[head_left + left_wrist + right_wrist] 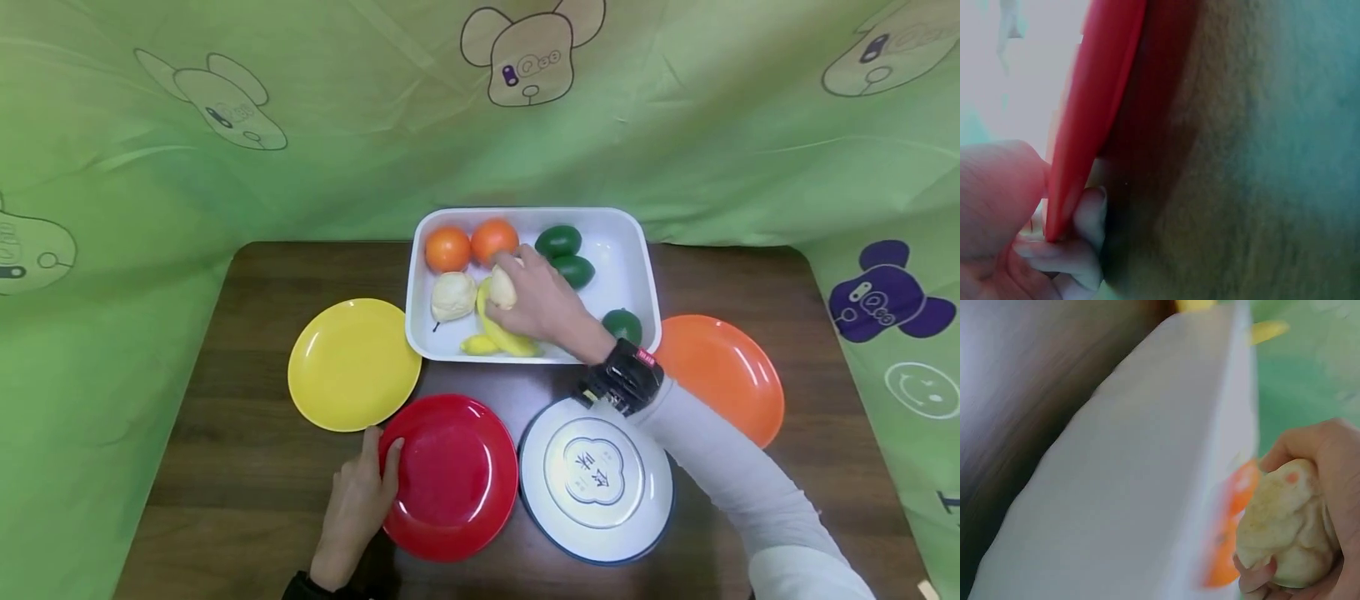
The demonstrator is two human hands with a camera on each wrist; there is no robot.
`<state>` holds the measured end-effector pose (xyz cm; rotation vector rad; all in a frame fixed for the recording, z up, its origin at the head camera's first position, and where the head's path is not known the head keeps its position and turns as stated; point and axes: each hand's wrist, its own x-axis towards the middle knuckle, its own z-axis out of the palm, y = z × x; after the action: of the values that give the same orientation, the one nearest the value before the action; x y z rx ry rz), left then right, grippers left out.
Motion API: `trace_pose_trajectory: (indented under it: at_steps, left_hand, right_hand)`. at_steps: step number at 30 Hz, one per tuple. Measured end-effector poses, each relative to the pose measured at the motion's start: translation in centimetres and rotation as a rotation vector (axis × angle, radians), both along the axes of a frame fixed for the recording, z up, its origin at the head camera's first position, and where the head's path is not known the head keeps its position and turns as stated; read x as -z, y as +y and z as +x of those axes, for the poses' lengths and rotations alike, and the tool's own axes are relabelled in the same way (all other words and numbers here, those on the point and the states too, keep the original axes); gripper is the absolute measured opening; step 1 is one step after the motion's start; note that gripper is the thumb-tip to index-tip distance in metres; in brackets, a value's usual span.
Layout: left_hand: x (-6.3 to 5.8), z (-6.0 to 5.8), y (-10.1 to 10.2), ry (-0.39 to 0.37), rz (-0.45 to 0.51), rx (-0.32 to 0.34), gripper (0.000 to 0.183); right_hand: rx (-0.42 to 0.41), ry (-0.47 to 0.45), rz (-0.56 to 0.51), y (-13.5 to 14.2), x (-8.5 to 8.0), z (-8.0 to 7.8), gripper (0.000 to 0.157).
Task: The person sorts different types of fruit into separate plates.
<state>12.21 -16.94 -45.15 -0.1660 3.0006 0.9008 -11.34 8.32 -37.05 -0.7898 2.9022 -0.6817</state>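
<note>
My right hand (546,304) grips a cream-coloured, folded steamed bun (1291,525) over the white tray (633,275). Another pale bun (453,296) lies in the tray to its left. Below the held bun is a yellow banana (514,340), partly covered by my hand. Two oranges (447,249) sit behind, and several dark green oval fruits (558,242) lie on the right side. Lower left, my left hand (358,493) pinches the rim of a red plate (450,479), thumb on top and fingers underneath, as the left wrist view shows.
A yellow plate (354,365) lies left of the tray, and an orange plate (723,375) lies to the right, partly behind my sleeve. A white plate (596,508) rests upside down beside the red one. Green printed cloth (360,183) hangs behind the wooden table (225,467).
</note>
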Motion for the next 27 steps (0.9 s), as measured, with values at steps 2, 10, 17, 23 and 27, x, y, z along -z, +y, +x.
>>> trace_pose_trajectory:
  at_steps: [2,10,17,23,27]
  left_hand:
    - [0.0,-0.1,0.0,0.012,-0.019,0.004,0.024]
    - [-0.1,-0.4,-0.2,0.062,-0.079,0.038,0.025]
    - [0.0,-0.4,0.0,0.022,-0.091,0.042,0.027]
    - [0.0,-0.1,0.1,0.013,-0.152,0.039,0.027]
    - [0.1,0.0,0.1,0.021,-0.155,0.039,0.027]
  right_hand:
    - [-0.067,0.056,-0.079,-1.0,-1.1,1.9,0.051]
    - [-0.494,0.155,-0.197,-5.0,-0.3,11.3,0.050]
    - [-0.617,0.058,-0.005,-6.1,3.1,15.0,0.063]
    - [-0.654,0.071,0.067,-6.3,4.6,15.6,0.073]
    - [-0.674,0.083,0.130,-6.2,5.2,15.8,0.077]
